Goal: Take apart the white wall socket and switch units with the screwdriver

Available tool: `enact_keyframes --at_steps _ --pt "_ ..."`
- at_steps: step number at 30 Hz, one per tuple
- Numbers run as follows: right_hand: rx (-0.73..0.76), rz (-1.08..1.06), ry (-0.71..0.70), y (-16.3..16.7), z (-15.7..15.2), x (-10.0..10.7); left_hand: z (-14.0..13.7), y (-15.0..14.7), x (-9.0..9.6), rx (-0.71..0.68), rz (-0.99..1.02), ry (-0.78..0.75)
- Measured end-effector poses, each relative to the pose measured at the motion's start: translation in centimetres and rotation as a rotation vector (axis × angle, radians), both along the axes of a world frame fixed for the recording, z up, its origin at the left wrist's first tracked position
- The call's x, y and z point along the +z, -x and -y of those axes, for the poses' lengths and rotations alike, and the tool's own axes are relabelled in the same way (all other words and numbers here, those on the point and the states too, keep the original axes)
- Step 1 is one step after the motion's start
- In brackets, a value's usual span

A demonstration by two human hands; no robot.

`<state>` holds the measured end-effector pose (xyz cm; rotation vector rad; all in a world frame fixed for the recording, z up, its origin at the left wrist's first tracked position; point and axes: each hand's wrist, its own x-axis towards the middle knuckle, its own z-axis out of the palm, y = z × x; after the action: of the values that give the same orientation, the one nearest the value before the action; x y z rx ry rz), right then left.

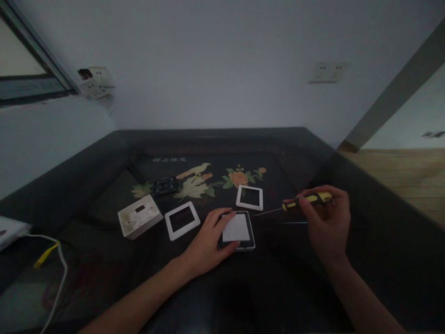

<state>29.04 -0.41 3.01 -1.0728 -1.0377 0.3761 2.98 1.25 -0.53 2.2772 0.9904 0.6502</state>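
A square switch unit (238,228), white-faced with a dark border and pale rim, lies on the dark table (278,287), well short of its far edge. The left hand (204,243) clamps it, thumb near, fingers beyond. Towards the table's right edge, the right hand (328,225) is closed on one yellow-and-black screwdriver (308,200), its tip just beside the unit. Further out: two white frames (185,229), one white box (139,218), one black bracket (165,185).

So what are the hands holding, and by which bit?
The right hand holds the screwdriver by its yellow-and-black handle. The left hand holds the square white-and-black piece by opposite edges.
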Motion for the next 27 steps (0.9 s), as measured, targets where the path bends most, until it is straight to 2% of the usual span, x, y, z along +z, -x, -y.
enact_keyframes --at_steps 7,13,18,27 --pt "0.087 0.110 -0.035 1.3 1.4 0.6 -0.1 -1.4 0.0 -0.007 -0.034 -0.014" --pt "0.122 0.185 0.015 1.9 1.7 0.1 -0.2 -1.7 -0.8 0.029 -0.024 -0.028" --pt "0.082 0.159 -0.013 1.5 1.7 0.5 -0.2 -1.6 -1.0 0.022 -0.021 -0.032" --pt "0.111 0.146 0.038 1.7 1.5 -0.2 -0.3 -1.7 -1.2 0.017 -0.008 -0.044"
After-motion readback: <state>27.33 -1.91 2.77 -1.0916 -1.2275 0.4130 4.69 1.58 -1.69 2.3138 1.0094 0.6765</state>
